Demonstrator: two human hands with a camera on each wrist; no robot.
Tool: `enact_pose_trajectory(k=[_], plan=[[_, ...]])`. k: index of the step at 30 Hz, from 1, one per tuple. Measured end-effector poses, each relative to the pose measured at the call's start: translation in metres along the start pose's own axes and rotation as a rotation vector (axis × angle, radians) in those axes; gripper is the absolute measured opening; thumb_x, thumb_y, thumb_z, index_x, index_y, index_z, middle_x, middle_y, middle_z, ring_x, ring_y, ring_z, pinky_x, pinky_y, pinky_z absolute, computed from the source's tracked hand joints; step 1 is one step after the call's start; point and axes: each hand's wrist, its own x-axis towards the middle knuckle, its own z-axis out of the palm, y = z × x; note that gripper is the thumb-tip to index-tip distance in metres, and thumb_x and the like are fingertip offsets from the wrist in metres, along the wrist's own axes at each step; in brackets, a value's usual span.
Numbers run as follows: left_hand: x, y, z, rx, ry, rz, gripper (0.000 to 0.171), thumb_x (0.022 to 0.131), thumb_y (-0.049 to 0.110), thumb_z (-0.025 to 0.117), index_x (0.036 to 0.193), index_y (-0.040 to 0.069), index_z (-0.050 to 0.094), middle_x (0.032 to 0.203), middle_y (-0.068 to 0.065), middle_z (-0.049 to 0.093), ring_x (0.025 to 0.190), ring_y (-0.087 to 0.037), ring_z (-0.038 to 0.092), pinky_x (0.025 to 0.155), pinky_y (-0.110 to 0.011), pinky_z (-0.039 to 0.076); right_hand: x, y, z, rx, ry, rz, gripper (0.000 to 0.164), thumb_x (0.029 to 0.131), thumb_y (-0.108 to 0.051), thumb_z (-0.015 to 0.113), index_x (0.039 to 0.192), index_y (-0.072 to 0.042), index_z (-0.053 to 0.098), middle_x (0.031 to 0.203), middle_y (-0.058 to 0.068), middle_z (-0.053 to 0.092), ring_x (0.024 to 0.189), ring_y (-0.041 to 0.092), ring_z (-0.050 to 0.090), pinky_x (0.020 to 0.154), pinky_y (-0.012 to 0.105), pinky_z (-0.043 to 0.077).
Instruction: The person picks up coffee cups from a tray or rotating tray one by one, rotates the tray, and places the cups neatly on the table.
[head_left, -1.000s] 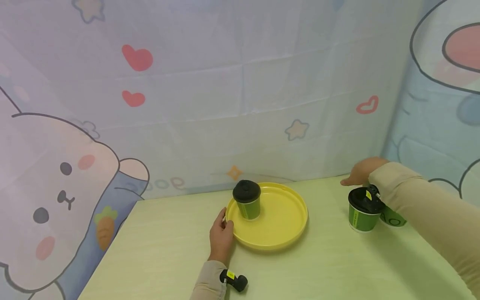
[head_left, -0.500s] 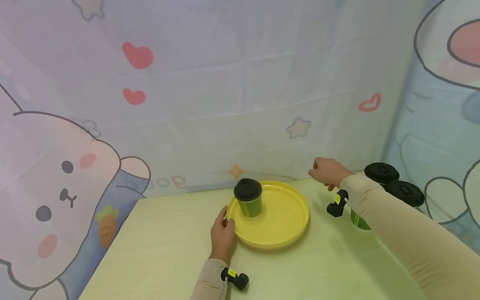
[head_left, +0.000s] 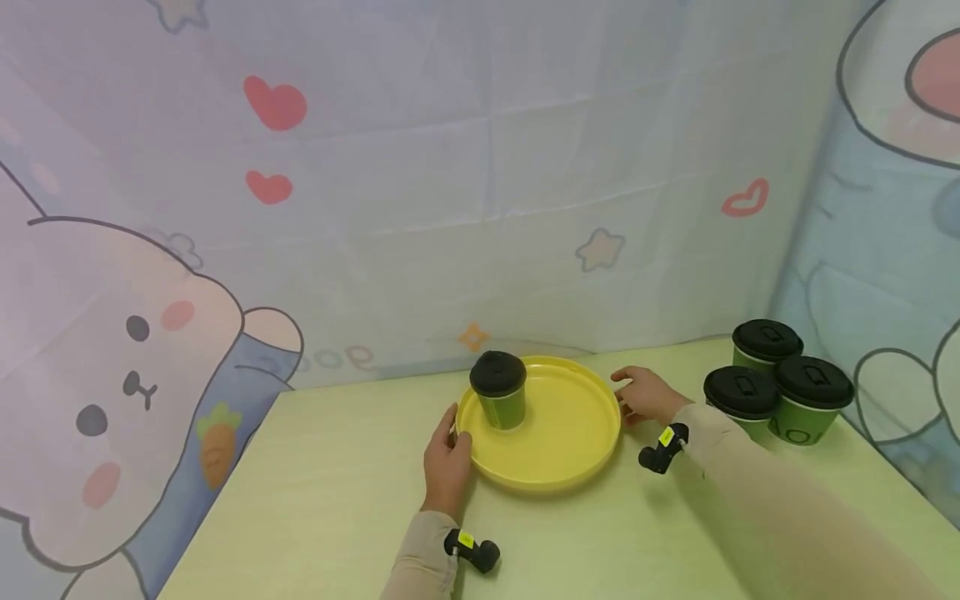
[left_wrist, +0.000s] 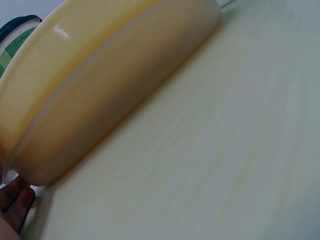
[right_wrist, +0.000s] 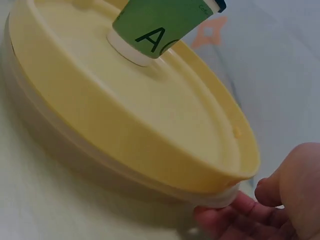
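A round yellow tray point(head_left: 566, 433) with a raised rim lies in front of me. On its left part stands a green paper cup point(head_left: 504, 410) with a black lid, upright. My left hand point(head_left: 447, 467) grips the tray's left rim, fingers under the edge in the left wrist view. At the right rim is my right hand point(head_left: 647, 396); in the right wrist view its fingers point(right_wrist: 217, 217) reach beneath the tray's lip, while the thumb stands apart from the rim.
To the right, three more lidded green cups cluster together: a back cup point(head_left: 767, 340), a front cup point(head_left: 742, 393) and a right cup point(head_left: 813, 398). A printed cloth point(head_left: 420, 275) hangs behind the pale table point(head_left: 337, 483).
My right hand has moved left from the cups on the right to the tray's right rim, uncovering those cups. My left hand has stayed at the tray's left rim.
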Motion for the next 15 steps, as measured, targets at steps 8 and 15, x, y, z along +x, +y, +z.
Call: enact_pose_trajectory(k=[8,15], plan=[[0.001,0.001,-0.003,0.001,0.005,0.019,0.055,0.096,0.013,0.052,0.151,0.014,0.051,0.154,-0.004,0.048,0.144,-0.025,0.040,0.115,-0.046,0.036,0.003,0.024,0.022,0.150,0.135,-0.063,0.046,0.103,-0.012,0.048,0.144,0.008,0.048,0.121,0.023,0.065,0.080,0.017,0.064,0.069,0.029,0.055],[0.001,-0.002,-0.001,-0.003,0.006,0.031,0.054,0.096,0.013,0.052,0.150,0.014,0.052,0.153,-0.005,0.049,0.143,-0.026,0.041,0.115,-0.047,0.036,0.007,0.047,0.029,0.344,0.180,-0.148,0.041,0.104,-0.009,0.046,0.142,0.008,0.051,0.109,0.017,0.068,0.069,0.015,0.063,0.061,0.028,0.056]])
